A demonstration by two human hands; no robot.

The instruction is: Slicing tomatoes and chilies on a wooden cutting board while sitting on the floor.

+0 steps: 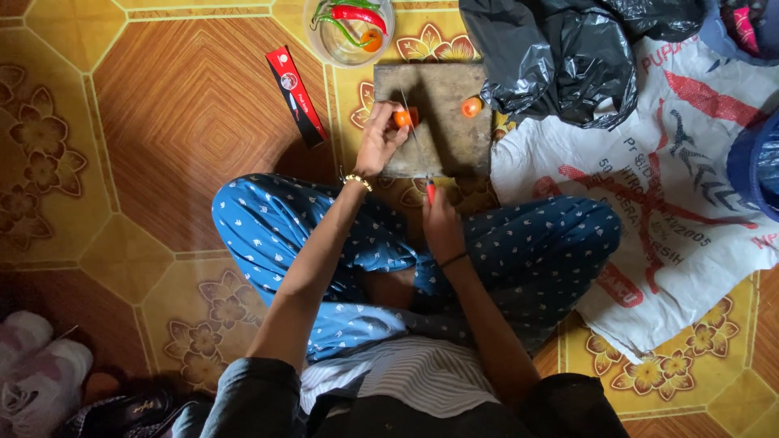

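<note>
Tomato (402, 118), small and orange-red, on the wooden cutting board (442, 122): I log it as pinned under the fingertips of the left hand (378, 139), which is curled over it from the near left side of the board. I note a gold bracelet (357, 180) on that wrist.

Knife (415, 138), thin blade, red handle: I see the right hand (442, 223) closed around the handle at the board's near edge, the blade running away from me across the board and meeting the held tomato on its right side. A dark band sits on the right wrist.

Second tomato (471, 106), round, loose on the board's far right corner, apart from both hands.

Clear bowl (349, 32), just beyond the board's far edge, holding red and green chillies (357, 15) and one more small orange piece.

Red and black knife box (296, 96), long and flat, lying on the floor to the left of the board.

Black plastic bag (560, 57), crumpled, touching the board's right far corner, resting partly on a white printed sack (690, 219) spread over the floor at right.

Floor (187, 105), patterned vinyl, wood-look and yellow floral panels. I sit cross-legged on it in blue printed trousers (268, 219), knees either side of the board. Pale shoes (40, 373) lie at the lower left.
</note>
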